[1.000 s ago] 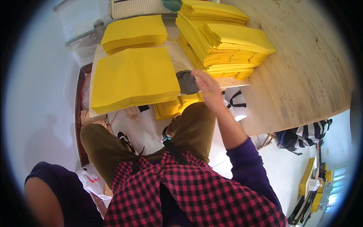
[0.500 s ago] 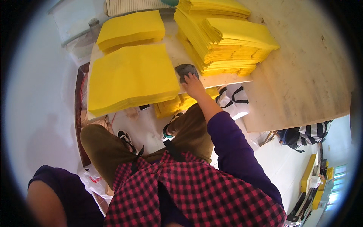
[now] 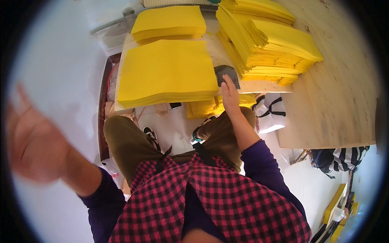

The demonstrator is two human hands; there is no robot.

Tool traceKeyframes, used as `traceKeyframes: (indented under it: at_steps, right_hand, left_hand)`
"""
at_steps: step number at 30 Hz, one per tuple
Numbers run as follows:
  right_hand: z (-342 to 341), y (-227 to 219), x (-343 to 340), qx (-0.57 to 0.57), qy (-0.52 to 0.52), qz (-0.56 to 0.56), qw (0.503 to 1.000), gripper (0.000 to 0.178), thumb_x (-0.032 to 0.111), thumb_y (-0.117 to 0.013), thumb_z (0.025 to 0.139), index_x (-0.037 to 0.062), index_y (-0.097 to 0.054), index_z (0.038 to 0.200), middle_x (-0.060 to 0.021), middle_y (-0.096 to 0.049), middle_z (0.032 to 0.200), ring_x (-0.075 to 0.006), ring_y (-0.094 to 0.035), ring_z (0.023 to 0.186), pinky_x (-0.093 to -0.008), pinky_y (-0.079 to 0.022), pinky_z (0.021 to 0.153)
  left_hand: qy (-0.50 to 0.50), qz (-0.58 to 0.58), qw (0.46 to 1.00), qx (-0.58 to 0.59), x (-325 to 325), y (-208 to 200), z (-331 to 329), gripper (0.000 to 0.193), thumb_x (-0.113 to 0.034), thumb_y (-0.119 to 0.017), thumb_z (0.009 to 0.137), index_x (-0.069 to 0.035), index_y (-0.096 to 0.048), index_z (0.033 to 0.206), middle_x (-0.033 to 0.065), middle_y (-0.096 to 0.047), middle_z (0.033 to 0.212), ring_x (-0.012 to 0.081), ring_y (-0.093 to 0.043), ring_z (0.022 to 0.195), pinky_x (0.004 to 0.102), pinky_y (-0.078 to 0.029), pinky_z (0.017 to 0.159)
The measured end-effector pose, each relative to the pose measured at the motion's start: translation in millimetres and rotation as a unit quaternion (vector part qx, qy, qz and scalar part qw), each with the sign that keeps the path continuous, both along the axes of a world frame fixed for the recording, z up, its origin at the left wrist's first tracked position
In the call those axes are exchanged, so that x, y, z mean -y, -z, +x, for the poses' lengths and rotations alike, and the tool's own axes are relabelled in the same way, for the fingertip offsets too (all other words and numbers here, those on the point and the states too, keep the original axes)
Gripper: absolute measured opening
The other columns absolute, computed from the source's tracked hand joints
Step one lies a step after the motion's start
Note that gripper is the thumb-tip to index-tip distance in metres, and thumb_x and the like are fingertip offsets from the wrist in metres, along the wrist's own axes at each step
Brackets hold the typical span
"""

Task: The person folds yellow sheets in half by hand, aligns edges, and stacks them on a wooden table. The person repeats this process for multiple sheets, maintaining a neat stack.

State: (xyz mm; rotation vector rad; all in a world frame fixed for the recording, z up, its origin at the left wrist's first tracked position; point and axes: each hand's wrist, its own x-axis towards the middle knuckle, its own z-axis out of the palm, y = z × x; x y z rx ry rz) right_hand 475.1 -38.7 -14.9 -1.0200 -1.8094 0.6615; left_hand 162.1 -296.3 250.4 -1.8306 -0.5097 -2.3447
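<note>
My right hand (image 3: 230, 95) is at the table's near edge, fingers stretched out and together, holding nothing I can see. Its fingertips overlap a dark grey, flat piece (image 3: 227, 73) on the table; whether they touch it, I cannot tell. Left of that piece lies a neat stack of yellow sheets (image 3: 168, 73), with a smaller yellow stack (image 3: 168, 22) behind it. To the right rises a taller pile of folded yellow pieces (image 3: 275, 48). My left hand (image 3: 38, 141) is raised at the far left, away from the table, blurred, with fingers extended and nothing visible in it.
The pale wooden table (image 3: 336, 101) reaches to the right. Beneath it are more yellow pieces (image 3: 198, 110) and a white bag with black handles (image 3: 270, 115). A black-and-white striped bag (image 3: 344, 158) lies at the right. A clear bottle (image 3: 129, 17) stands at the back left.
My left hand has come up into view at the left. My right hand has drawn back from the dark grey piece and turned edge-on. The whole view has shifted.
</note>
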Motion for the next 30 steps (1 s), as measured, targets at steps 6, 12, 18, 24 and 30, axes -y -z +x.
traceKeyframes:
  at_steps: [6,12,18,24,30]
  right_hand:
    - [-36,-36,-2,0.016,-0.079,0.022,0.996,0.04,0.026,-0.049,0.095,-0.0011,-0.052,0.124,-0.0213,-0.048,0.133,-0.0331,-0.043,0.126,-0.0369,-0.032,0.105]
    - [-107,-36,-51,0.152,-0.103,0.033,0.982,0.046,0.03,-0.049,0.094,-0.0006,-0.05,0.127,-0.0212,-0.041,0.139,-0.033,-0.036,0.132,-0.0403,-0.028,0.109]
    - [-148,-21,-79,0.433,-0.02,0.089,0.897,0.054,0.038,-0.043,0.094,0.0046,-0.041,0.137,-0.0165,-0.035,0.146,-0.0285,-0.029,0.137,-0.0427,-0.021,0.112]
    - [-149,-17,-78,0.454,-0.01,0.066,0.889,0.058,0.041,-0.042,0.094,0.0065,-0.038,0.14,-0.0128,-0.031,0.149,-0.0252,-0.026,0.139,-0.0424,-0.018,0.113]
    - [-151,-20,-76,0.441,-0.012,0.069,0.895,0.057,0.041,-0.041,0.094,0.0065,-0.038,0.139,-0.0129,-0.032,0.148,-0.0255,-0.025,0.139,-0.0427,-0.018,0.113]
  left_hand:
    - [-0.008,-0.458,0.888,0.045,-103,118,-19,0.037,-0.022,-0.045,0.097,-0.001,-0.053,0.126,0.0096,-0.053,0.131,0.0213,-0.044,0.125,0.0343,-0.028,0.109]
    - [-0.136,-0.494,0.791,-0.335,-223,182,-15,0.041,-0.029,-0.039,0.099,-0.009,-0.048,0.134,0.0145,-0.042,0.141,0.0297,-0.031,0.136,0.0414,-0.022,0.111]
    - [-0.233,-0.544,0.669,-0.449,-290,235,-23,0.051,-0.039,-0.037,0.098,-0.016,-0.036,0.143,0.009,-0.027,0.151,0.0281,-0.021,0.141,0.0497,-0.016,0.113]
    - [-0.224,-0.566,0.668,-0.427,-297,260,-34,0.053,-0.044,-0.037,0.096,-0.019,-0.035,0.143,0.0054,-0.026,0.152,0.0264,-0.021,0.141,0.0505,-0.016,0.113]
    - [-0.241,-0.55,0.678,-0.425,-295,260,-33,0.055,-0.047,-0.036,0.095,-0.019,-0.037,0.142,0.0041,-0.028,0.151,0.0244,-0.023,0.141,0.0502,-0.016,0.113]
